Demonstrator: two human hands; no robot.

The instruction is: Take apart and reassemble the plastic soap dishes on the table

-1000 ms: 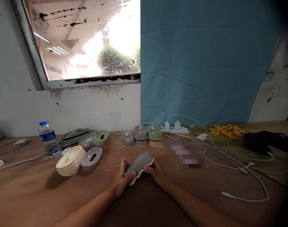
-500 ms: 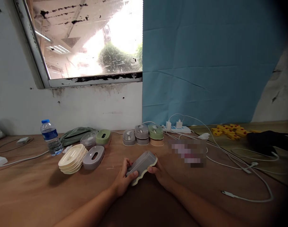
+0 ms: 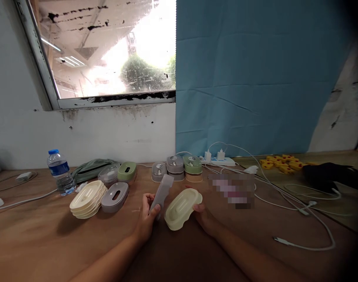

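Observation:
My left hand (image 3: 147,219) grips a grey plastic cover (image 3: 163,191), tilted up so its narrow side faces me. To its right, a pale cream oval tray (image 3: 180,207) with a wavy edge and a raised middle is in my right hand (image 3: 202,214), thumb on the near rim. A gap separates cover and tray, both held above the table. Left of my hands, a grey oval cover with a slot (image 3: 116,197) lies beside a stack of several cream trays (image 3: 86,201). Behind it stands a green slotted cover (image 3: 127,171).
Closed oval boxes in grey (image 3: 175,167) and green (image 3: 193,168) stand stacked near the wall. A water bottle (image 3: 60,172), a green pouch (image 3: 92,169) and a clear container (image 3: 108,175) are at left. White cables (image 3: 296,207), a power strip (image 3: 225,160) and yellow pieces (image 3: 281,162) lie right.
The grey cover and the cream tray, joined before, are now apart. My left hand has tilted the cover upright; my right hand has turned the tray, so its moulded face shows.

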